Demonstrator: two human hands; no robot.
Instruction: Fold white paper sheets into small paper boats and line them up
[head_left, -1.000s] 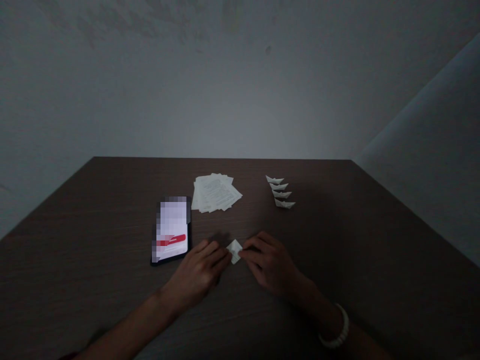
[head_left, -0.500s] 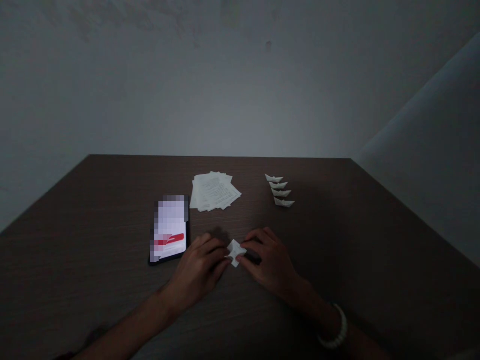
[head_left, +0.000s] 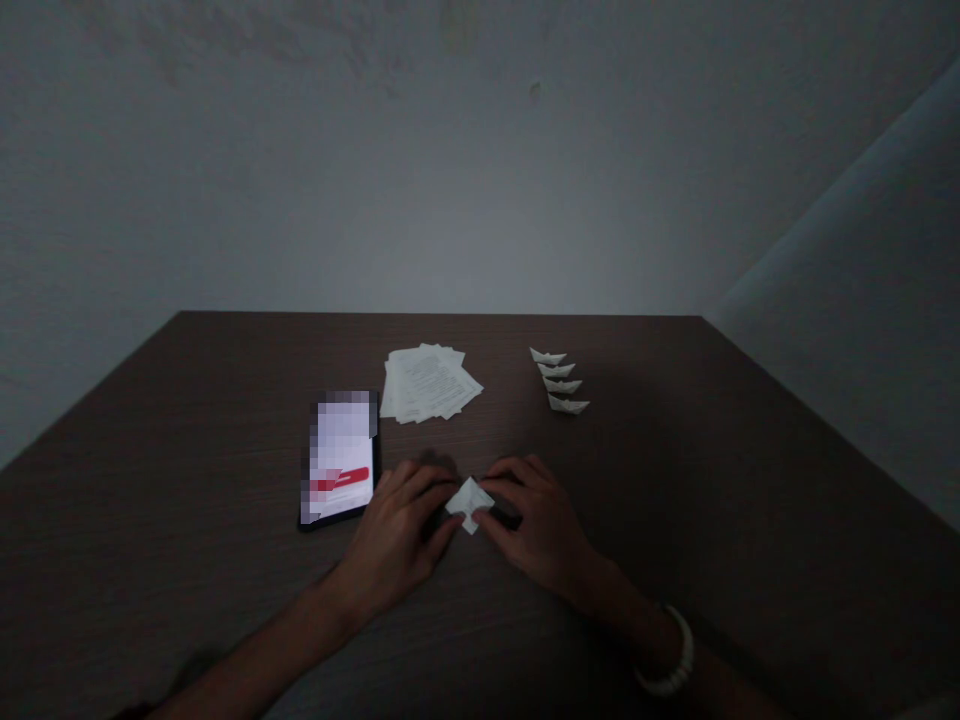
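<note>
On the tabletop (head_left: 225, 420), left fingers (head_left: 445, 538) and right fingers (head_left: 495, 533) pinch folded paper (head_left: 470, 495), presumably light, crease-prone, best held at side corners.

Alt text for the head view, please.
A person's left hand and right hand hold a small folded paper at a dark table. Beyond lie printed sheets and four paper boats; a lit-screen device sits left.

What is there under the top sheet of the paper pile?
Edges of other white sheets stick out around the top sheet; their middles and whatever lies beneath are covered.
</note>
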